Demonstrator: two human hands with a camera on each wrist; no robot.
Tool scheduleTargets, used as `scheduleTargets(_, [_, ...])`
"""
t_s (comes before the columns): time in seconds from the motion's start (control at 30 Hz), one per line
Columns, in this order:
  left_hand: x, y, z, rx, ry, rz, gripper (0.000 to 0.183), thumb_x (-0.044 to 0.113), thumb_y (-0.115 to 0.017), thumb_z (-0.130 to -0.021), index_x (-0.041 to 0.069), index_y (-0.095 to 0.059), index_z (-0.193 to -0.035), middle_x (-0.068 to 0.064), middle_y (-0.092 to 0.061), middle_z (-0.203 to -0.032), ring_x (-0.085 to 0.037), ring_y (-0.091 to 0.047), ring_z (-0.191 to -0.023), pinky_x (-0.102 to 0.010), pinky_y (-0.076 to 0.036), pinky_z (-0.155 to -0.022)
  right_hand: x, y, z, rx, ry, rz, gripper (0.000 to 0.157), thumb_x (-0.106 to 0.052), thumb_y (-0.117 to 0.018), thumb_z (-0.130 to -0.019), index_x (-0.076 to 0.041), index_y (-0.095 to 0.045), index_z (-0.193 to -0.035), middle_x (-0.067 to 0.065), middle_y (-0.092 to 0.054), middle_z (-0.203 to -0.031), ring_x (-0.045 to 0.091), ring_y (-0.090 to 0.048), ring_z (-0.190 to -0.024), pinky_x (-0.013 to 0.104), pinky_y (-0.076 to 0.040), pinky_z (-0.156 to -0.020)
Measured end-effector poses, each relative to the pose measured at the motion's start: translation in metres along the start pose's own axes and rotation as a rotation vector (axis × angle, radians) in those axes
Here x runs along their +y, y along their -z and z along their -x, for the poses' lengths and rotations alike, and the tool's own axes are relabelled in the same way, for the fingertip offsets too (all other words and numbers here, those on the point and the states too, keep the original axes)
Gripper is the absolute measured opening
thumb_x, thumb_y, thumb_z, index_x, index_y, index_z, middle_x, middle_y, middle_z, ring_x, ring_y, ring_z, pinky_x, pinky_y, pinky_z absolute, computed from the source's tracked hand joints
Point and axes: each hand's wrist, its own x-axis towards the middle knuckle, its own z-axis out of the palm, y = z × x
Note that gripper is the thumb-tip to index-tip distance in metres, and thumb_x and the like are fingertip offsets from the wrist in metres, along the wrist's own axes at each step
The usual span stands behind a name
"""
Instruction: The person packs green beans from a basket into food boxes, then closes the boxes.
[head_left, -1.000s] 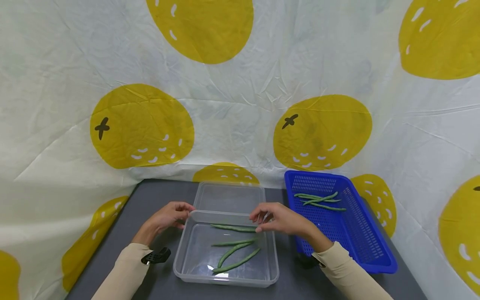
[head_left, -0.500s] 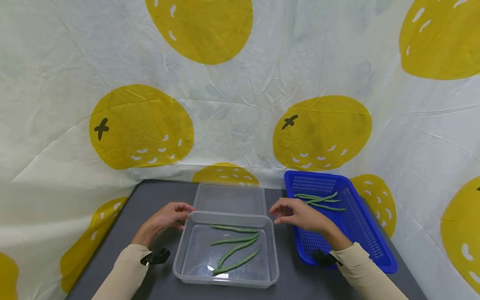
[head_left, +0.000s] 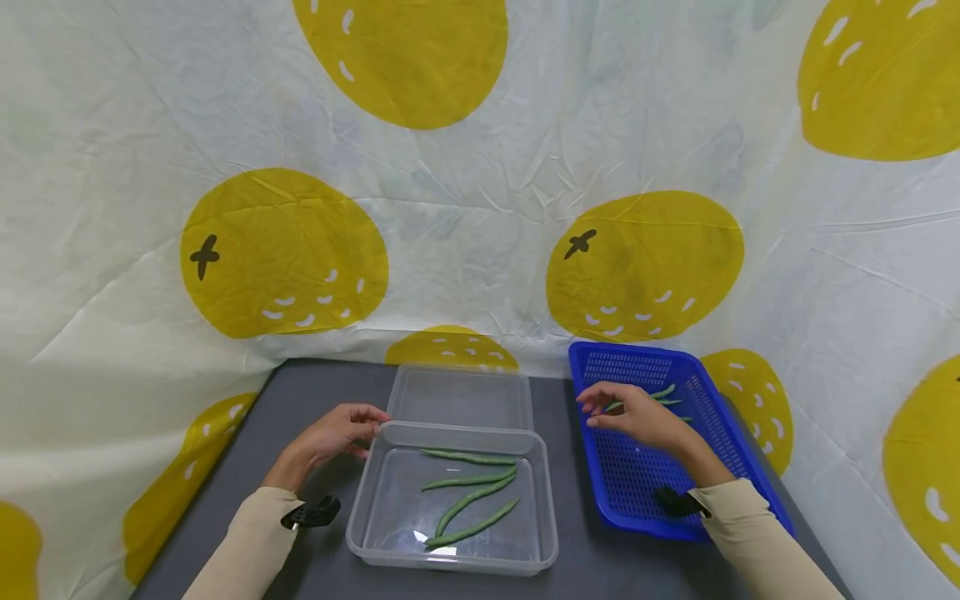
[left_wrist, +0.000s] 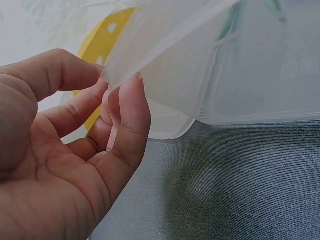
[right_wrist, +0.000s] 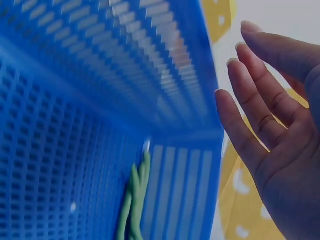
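Right now the left hand (head_left: 337, 437) pinches the far left corner of a clear plastic container (head_left: 393, 508), thumb and fingers on the rim. Inside lie four green beans (head_left: 467, 500), spread apart on one side, two of them meeting at their tips. Over the blue basket (head_left: 622, 479) hangs the right hand (head_left: 637, 414), holding nothing, its fingers slightly bent and thumb apart. More beans (right_wrist: 136, 205) sit at the basket's far end, partly hidden from the head view by that hand. A clear lid (head_left: 461, 396) lies just behind the container on the dark table (head_left: 318, 562).
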Motion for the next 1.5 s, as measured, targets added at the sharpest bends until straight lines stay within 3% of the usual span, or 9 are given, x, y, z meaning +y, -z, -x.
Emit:
scheduleTargets(0.1, [-0.001,0.001,0.0,-0.002,0.003,-0.001,0.036,0.014,-0.055,-0.105,-0.009,-0.057,-0.132,-0.027,-0.063,-0.124,-0.028,-0.062,-0.1,-0.038,-0.059,-0.078,0.012,0.008,0.002,0.014,-0.019,-0.007,0.032,-0.012,-0.07,-0.096,-0.004,-0.066,-0.126,0.018,-0.069,-0.112,0.029,-0.065,-0.101,0.029,-0.055,-0.089])
scheduleTargets(0.27, [-0.001,0.001,0.0,-0.007,-0.003,0.003,0.036,0.014,-0.055,-0.104,-0.009,-0.057,-0.132,-0.028,-0.063,-0.124,-0.031,-0.063,-0.102,-0.039,-0.059,-0.078,0.029,0.019,0.006,0.03,-0.032,-0.01,0.032,-0.013,-0.071,-0.096,-0.009,-0.066,-0.127,0.023,-0.067,-0.117,0.034,-0.065,-0.105,0.032,-0.055,-0.091])
scheduleTargets(0.47, [-0.002,0.0,0.0,0.002,-0.001,0.002,0.031,0.013,-0.055,-0.104,-0.005,-0.061,-0.129,-0.025,-0.065,-0.121,-0.031,-0.063,-0.101,-0.039,-0.059,-0.077,0.045,0.025,0.008,0.032,-0.043,-0.038,0.034,-0.013,-0.07,-0.096,-0.006,-0.063,-0.129,0.023,-0.067,-0.119,0.042,-0.065,-0.109,0.026,-0.056,-0.088])
scheduleTargets(0.77, [-0.003,0.001,0.0,-0.008,-0.005,0.018,0.031,0.014,-0.056,-0.104,-0.004,-0.062,-0.128,-0.021,-0.067,-0.12,-0.03,-0.064,-0.101,-0.038,-0.059,-0.077,0.062,0.034,0.008,0.068,-0.106,0.042,0.039,-0.018,-0.074,-0.093,-0.005,-0.064,-0.128,0.013,-0.07,-0.116,0.041,-0.064,-0.109,0.028,-0.054,-0.088])
scheduleTargets(0.97, [-0.003,0.001,0.0,-0.008,0.003,0.015,0.031,0.015,-0.057,-0.104,-0.004,-0.062,-0.128,-0.02,-0.067,-0.119,-0.03,-0.064,-0.1,-0.038,-0.058,-0.078,0.074,0.038,0.013,0.08,-0.126,0.065,0.042,-0.011,-0.072,-0.094,0.006,-0.06,-0.13,0.025,-0.066,-0.12,0.046,-0.062,-0.109,0.032,-0.055,-0.087])
scheduleTargets(1.17, [-0.003,0.001,-0.001,-0.004,0.001,0.016,0.03,0.013,-0.056,-0.104,-0.004,-0.062,-0.128,-0.021,-0.067,-0.119,-0.03,-0.063,-0.1,-0.038,-0.058,-0.077,0.091,0.04,0.016,0.099,-0.139,0.058,0.043,-0.012,-0.073,-0.094,0.006,-0.06,-0.131,0.027,-0.066,-0.121,0.039,-0.064,-0.107,0.026,-0.053,-0.085])
scheduleTargets(1.37, [-0.003,0.002,-0.001,-0.014,-0.006,0.018,0.033,0.013,-0.055,-0.104,-0.006,-0.06,-0.13,-0.023,-0.065,-0.121,-0.029,-0.063,-0.1,-0.038,-0.058,-0.077,0.105,0.042,0.017,0.12,-0.15,0.046,0.042,-0.006,-0.072,-0.093,0.006,-0.06,-0.132,0.03,-0.065,-0.12,0.048,-0.061,-0.109,0.023,-0.052,-0.084])
scheduleTargets(1.5, [-0.003,0.002,-0.001,-0.011,-0.001,0.014,0.034,0.013,-0.055,-0.104,-0.007,-0.059,-0.131,-0.025,-0.064,-0.122,-0.028,-0.063,-0.099,-0.038,-0.058,-0.077,0.111,0.044,0.019,0.131,-0.18,0.089,0.042,-0.007,-0.072,-0.093,0.005,-0.061,-0.131,0.028,-0.066,-0.12,0.045,-0.062,-0.11,0.03,-0.054,-0.087])
